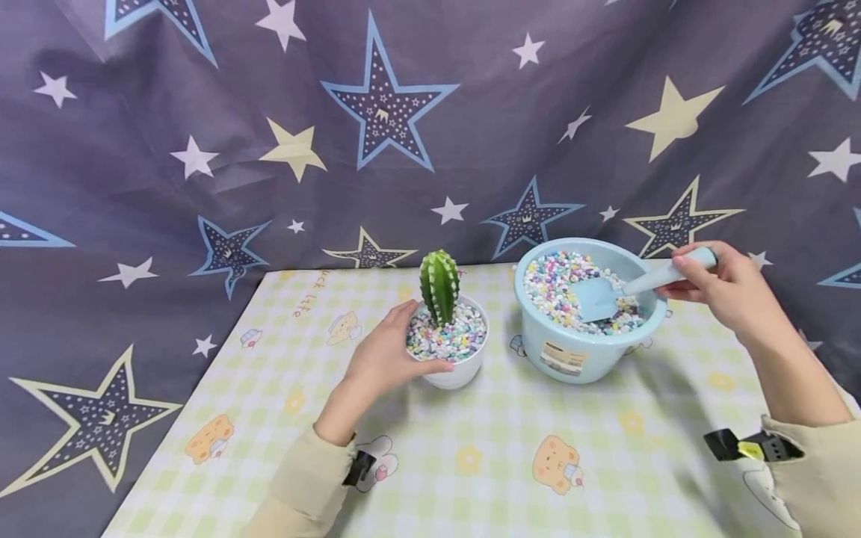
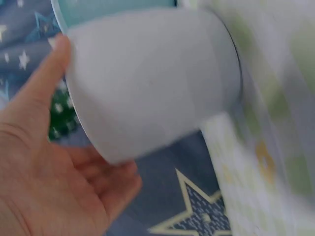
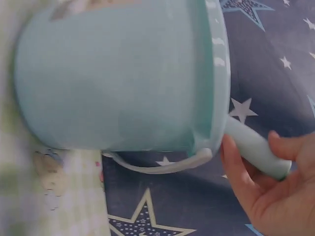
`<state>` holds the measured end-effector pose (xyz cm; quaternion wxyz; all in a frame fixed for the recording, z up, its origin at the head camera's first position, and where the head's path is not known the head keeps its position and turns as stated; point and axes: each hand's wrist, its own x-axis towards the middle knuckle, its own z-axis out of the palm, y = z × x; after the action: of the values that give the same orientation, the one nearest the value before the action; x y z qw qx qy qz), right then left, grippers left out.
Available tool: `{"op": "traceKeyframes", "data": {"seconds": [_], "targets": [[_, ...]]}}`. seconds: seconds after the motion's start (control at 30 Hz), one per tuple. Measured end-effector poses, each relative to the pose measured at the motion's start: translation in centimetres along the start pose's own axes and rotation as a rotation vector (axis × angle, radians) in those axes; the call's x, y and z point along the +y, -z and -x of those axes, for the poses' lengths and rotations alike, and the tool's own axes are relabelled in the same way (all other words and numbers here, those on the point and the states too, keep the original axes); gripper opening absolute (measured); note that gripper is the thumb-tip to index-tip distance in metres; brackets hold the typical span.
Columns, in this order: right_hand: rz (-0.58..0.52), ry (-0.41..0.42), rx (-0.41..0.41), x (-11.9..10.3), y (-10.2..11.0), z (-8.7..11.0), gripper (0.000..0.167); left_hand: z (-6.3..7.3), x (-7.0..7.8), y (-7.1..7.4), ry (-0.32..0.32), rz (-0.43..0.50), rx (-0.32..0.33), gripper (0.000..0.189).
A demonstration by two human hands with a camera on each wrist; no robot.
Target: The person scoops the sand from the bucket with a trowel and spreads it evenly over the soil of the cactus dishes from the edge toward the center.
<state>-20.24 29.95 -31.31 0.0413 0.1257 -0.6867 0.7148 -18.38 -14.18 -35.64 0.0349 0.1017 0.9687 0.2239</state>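
Observation:
A small green cactus [image 1: 440, 288] stands upright in a white pot [image 1: 457, 373] filled with multicoloured pebbles [image 1: 447, 340]. My left hand [image 1: 386, 351] holds this pot from its left side, thumb along the front and fingers around the back; the left wrist view shows the pot wall [image 2: 152, 83] close up. To the right is a light blue bucket [image 1: 572, 359] of similar pebbles. My right hand [image 1: 729, 284] grips the handle of a light blue shovel [image 1: 646, 282], whose blade lies on the pebbles inside the bucket. In the right wrist view, the bucket hides the blade.
A checked tablecloth [image 1: 471, 486] with cartoon prints covers the table. Behind it hangs a dark curtain [image 1: 403, 202] with stars. The bucket's pale carrying handle [image 3: 162, 167] hangs along its side. Both wrists carry black straps.

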Motion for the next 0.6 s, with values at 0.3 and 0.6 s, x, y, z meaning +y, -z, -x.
{"op": "traceKeyframes", "data": {"seconds": [0.3, 0.6], "targets": [[-0.204, -0.064, 0.125, 1.0, 0.4, 1.8, 0.005, -0.9, -0.7, -0.4, -0.085, 0.106, -0.085, 0.127], [-0.412, -0.009, 0.104, 1.1, 1.4, 3.1, 0.013, 0.3, -0.1, -1.4, 0.018, 0.065, 0.018, 0.125]]}}
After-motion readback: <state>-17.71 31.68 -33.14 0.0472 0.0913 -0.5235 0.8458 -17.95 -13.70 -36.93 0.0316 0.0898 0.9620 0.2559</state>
